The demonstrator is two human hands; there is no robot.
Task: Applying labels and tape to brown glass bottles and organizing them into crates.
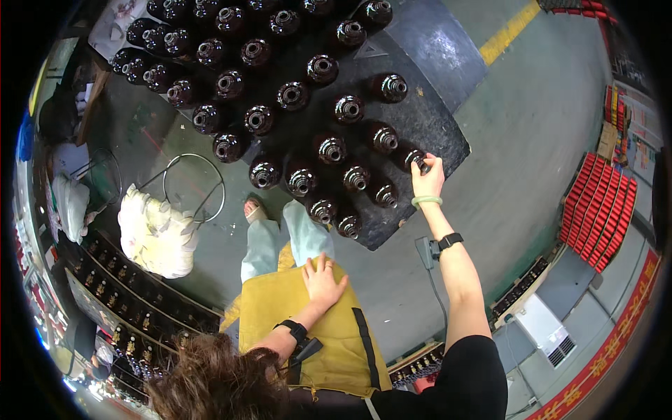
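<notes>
Many dark brown glossy glass bottles stand uncapped on a black table (448, 143). My right hand (428, 176) reaches out to the table's right part, its fingers closed round the neck of a bottle (409, 157). That bottle looks upright among its neighbours; whether it touches the table is hidden. Close by on its left stands another bottle (384, 138), and nearer to me one more bottle (384, 193). My left hand (323, 283) lies flat with spread fingers on the yellow apron (280, 301) over my front, holding nothing.
A round metal stool frame (222, 189) and a white bundle (157, 234) are on the floor at left. Rows of dark bottles (119, 280) line the lower left. Stacked red goods (597, 210) stand at the right. A cable (435, 294) hangs beside my right forearm.
</notes>
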